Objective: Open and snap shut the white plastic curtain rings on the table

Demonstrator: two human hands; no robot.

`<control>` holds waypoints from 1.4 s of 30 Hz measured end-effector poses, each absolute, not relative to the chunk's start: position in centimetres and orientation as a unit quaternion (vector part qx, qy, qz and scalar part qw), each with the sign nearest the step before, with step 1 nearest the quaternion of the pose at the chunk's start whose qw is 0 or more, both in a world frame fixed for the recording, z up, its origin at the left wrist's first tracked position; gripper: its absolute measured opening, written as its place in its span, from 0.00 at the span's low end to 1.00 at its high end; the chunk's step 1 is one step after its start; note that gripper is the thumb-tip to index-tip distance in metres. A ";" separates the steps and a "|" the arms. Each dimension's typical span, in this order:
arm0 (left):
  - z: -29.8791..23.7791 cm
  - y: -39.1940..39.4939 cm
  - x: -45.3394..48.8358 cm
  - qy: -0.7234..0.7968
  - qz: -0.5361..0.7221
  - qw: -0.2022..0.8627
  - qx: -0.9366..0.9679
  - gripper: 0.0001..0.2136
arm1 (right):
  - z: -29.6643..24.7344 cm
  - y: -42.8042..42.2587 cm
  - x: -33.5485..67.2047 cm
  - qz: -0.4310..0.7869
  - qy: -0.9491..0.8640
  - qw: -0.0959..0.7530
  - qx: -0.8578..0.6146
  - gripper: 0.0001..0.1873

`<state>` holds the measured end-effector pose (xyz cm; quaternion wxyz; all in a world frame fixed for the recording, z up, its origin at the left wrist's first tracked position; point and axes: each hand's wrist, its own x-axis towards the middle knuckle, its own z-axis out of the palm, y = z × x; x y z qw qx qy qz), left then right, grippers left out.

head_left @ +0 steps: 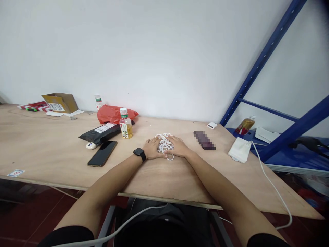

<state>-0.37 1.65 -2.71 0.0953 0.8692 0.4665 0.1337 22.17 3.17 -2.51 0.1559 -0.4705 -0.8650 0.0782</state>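
A small heap of white rings (165, 145), which look like plastic curtain rings, lies on the wooden table (154, 178). From the left, my left hand (151, 149) rests against the heap with fingers stretched out. My right hand (178, 146) lies against the opposite side, its fingers also extended. Both palms face the tabletop, and the heap sits between them. One ring (170, 157) pokes out at the near edge, by my thumbs. The hands hide part of the heap. On my left wrist is a black watch (139, 154).
Left of my hands are a drink bottle (125, 125), a black parcel (99, 134), a dark phone (102, 154) and a red bag (110, 114). To the right lie a pixelated dark item (205, 140) and a white charger (239, 150) with a cable. A blue rack (264, 51) stands beyond.
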 end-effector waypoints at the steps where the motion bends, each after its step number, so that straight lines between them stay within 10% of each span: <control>1: -2.7 1.7 -0.3 0.473 0.139 0.094 0.865 0.50 | -2.3 3.3 22.2 0.077 -0.859 0.158 -0.481 0.50; 17: -2.5 3.0 0.9 0.463 0.092 0.097 0.876 0.56 | -2.5 4.8 21.6 0.122 -0.845 0.098 -0.511 0.60; 28: 0.4 2.8 -2.7 0.567 0.278 0.052 0.774 0.31 | -1.2 2.9 22.6 0.036 -0.838 0.213 -0.502 0.33; 42: -0.3 1.6 -3.1 0.567 0.105 0.096 0.811 0.14 | -0.3 -1.1 21.3 0.106 -0.863 0.137 -0.474 0.12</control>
